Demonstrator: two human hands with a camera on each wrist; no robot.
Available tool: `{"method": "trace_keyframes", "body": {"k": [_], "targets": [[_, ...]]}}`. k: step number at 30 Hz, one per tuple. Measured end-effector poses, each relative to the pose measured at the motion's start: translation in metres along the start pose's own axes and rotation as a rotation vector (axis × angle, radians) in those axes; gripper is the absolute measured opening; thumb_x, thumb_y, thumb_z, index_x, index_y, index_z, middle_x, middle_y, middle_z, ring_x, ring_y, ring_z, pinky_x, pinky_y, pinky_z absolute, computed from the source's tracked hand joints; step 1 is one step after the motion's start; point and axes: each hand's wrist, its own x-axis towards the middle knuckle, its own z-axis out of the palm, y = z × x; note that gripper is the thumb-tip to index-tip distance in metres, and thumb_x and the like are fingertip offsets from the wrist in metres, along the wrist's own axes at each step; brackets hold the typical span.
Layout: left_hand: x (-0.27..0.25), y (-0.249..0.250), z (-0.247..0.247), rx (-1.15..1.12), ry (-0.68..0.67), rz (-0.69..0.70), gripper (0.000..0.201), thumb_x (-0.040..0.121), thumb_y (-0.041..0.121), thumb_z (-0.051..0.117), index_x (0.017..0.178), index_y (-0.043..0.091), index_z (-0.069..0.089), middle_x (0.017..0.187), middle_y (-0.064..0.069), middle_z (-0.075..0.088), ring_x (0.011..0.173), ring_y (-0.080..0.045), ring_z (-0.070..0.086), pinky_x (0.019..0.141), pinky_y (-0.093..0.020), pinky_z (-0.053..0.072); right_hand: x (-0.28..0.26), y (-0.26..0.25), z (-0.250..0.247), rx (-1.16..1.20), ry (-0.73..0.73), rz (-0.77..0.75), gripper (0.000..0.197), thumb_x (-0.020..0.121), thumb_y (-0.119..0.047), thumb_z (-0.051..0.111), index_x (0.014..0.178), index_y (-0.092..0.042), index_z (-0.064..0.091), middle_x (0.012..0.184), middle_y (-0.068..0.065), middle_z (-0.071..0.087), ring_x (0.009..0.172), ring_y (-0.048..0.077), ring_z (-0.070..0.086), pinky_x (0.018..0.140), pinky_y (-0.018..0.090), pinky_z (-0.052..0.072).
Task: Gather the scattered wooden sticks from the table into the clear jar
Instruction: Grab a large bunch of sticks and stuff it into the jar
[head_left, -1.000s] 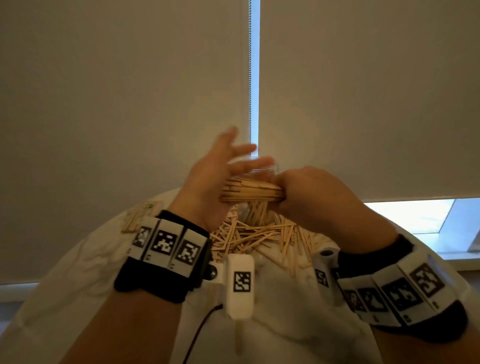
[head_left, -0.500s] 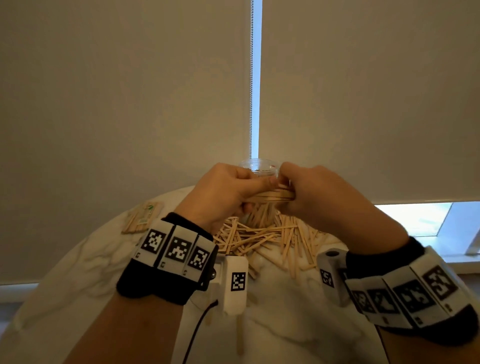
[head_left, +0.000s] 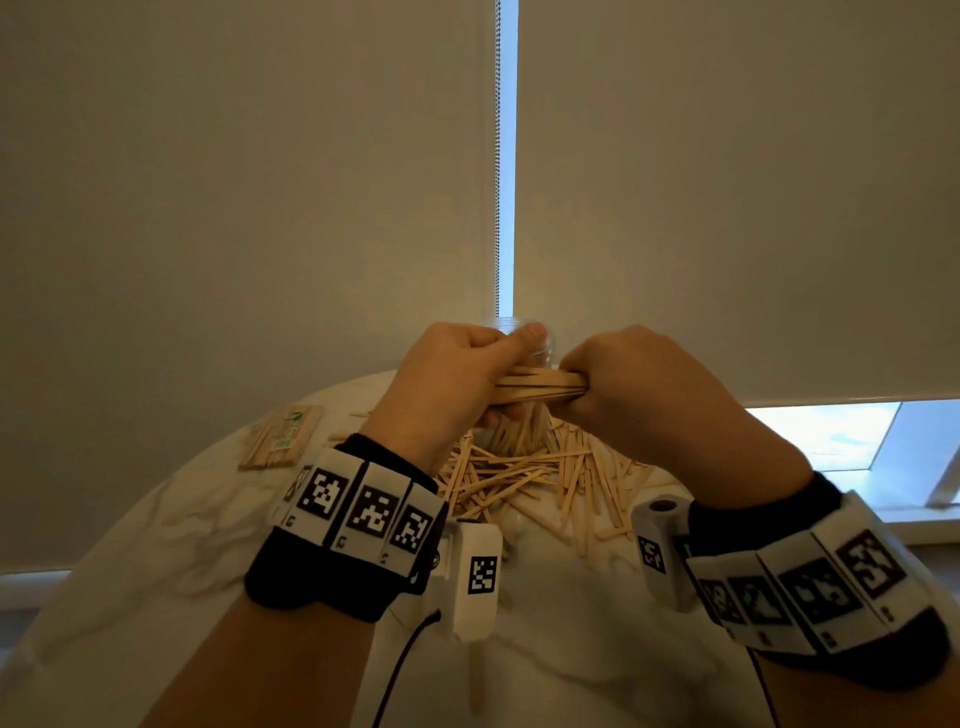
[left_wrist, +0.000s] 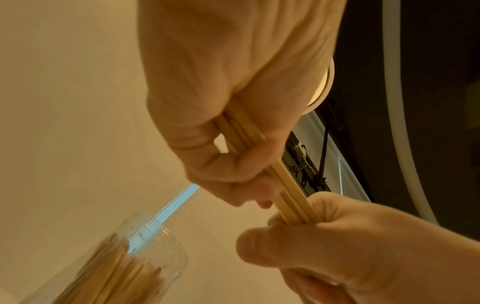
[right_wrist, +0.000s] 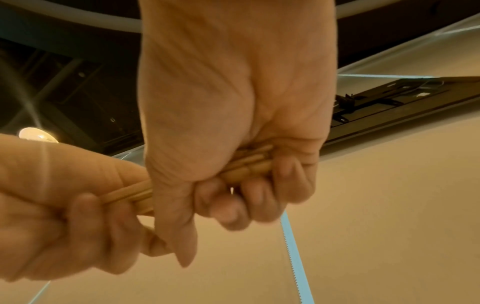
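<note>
Above the tabletop (head_left: 171, 561), I grip a level bundle of sticks (head_left: 537, 387) by both ends, left hand (head_left: 441, 387) and right hand (head_left: 631, 395), crosswise before the upright clear jar (left_wrist: 124, 265).

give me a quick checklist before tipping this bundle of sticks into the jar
1. Left hand grips one end of the bundle of pale wooden sticks: ok.
2. Right hand grips the other end: ok.
3. Bundle turned upright for the jar mouth: not ok, it lies level between the hands.
4. Clear plastic jar open, no lid: ok.
5. Room left in the jar: cannot tell; it already holds many sticks.
6. Scattered wooden sticks cleared from the round white marbled table: not ok, a pile remains.
</note>
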Motion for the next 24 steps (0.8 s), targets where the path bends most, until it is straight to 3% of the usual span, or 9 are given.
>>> {"method": "trace_keyframes", "body": {"k": [2,4,6,8,10,13,16,21,24], "targets": [[0.003,0.001,-0.003,-0.038,0.101,-0.043,0.046,0.092,0.052,0.060,0.080,0.011,0.076,0.080,-0.008,0.076,0.068,-0.020,0.072,0.061,-0.030,0.057,0.001,-0.003,0.002,0.004,0.009,-0.009,0.024,0.092,-0.043,0.060,0.091,-0.024,0.075,0.062,-0.007,0.057,0.056,0.010,0.055,0.059,0.028,0.049],[0.005,0.004,-0.006,-0.146,0.171,-0.071,0.048,0.094,0.056,0.055,0.084,0.013,0.076,0.087,-0.004,0.077,0.081,-0.020,0.075,0.072,-0.035,0.059,0.001,-0.008,0.003,0.013,-0.005,-0.019,0.023,0.092,-0.041,0.059,0.097,-0.025,0.075,0.063,-0.008,0.056,0.056,0.008,0.052,0.057,0.026,0.045],[0.004,0.008,-0.006,-0.285,0.177,-0.108,0.048,0.095,0.055,0.053,0.087,0.013,0.075,0.091,-0.004,0.076,0.087,-0.021,0.075,0.076,-0.039,0.058,0.001,-0.015,0.006,-0.003,-0.019,-0.049,0.020,0.094,-0.039,0.059,0.105,-0.028,0.072,0.068,-0.010,0.055,0.059,0.006,0.050,0.058,0.023,0.042],[0.002,0.010,-0.003,-0.344,0.131,-0.138,0.047,0.095,0.054,0.053,0.084,0.013,0.074,0.090,-0.007,0.076,0.086,-0.023,0.074,0.077,-0.040,0.058,-0.001,-0.023,0.010,-0.020,-0.015,-0.081,0.020,0.094,-0.038,0.058,0.110,-0.030,0.067,0.076,-0.009,0.058,0.065,0.008,0.054,0.065,0.024,0.049],[0.000,0.011,-0.003,-0.287,0.079,-0.169,0.046,0.095,0.054,0.053,0.081,0.014,0.074,0.087,-0.007,0.076,0.079,-0.023,0.073,0.074,-0.038,0.058,-0.002,-0.028,0.012,-0.032,-0.003,-0.089,0.023,0.092,-0.039,0.058,0.113,-0.030,0.063,0.081,-0.007,0.062,0.070,0.013,0.059,0.071,0.030,0.055],[-0.002,0.008,-0.007,-0.110,-0.020,-0.189,0.041,0.093,0.049,0.060,0.083,0.012,0.075,0.078,-0.005,0.075,0.068,-0.019,0.072,0.057,-0.028,0.055,-0.002,-0.027,0.014,-0.013,-0.019,-0.093,0.032,0.088,-0.041,0.064,0.118,-0.031,0.060,0.076,-0.008,0.057,0.069,0.015,0.058,0.067,0.030,0.053],[-0.003,0.001,-0.012,0.074,-0.064,-0.140,0.035,0.086,0.049,0.069,0.078,0.016,0.078,0.072,-0.006,0.075,0.057,-0.017,0.065,0.041,-0.020,0.041,0.001,-0.026,0.018,0.018,-0.065,-0.080,0.034,0.086,-0.044,0.067,0.117,-0.031,0.062,0.080,-0.009,0.061,0.071,0.014,0.060,0.063,0.027,0.049],[0.001,-0.002,-0.018,0.166,0.019,-0.078,0.037,0.082,0.048,0.074,0.073,0.013,0.075,0.064,-0.008,0.073,0.056,-0.019,0.066,0.040,-0.019,0.038,0.000,-0.024,0.012,0.025,-0.073,-0.082,0.026,0.086,-0.042,0.070,0.109,-0.031,0.065,0.085,-0.008,0.063,0.074,0.012,0.055,0.065,0.025,0.042],[0.005,-0.006,-0.024,0.150,0.122,-0.071,0.038,0.083,0.046,0.073,0.077,0.009,0.073,0.063,-0.007,0.073,0.055,-0.018,0.069,0.044,-0.021,0.041,-0.001,-0.023,0.006,0.010,0.000,-0.082,0.015,0.090,-0.038,0.065,0.093,-0.038,0.051,0.085,-0.007,0.061,0.074,0.013,0.054,0.064,0.028,0.042]]}}
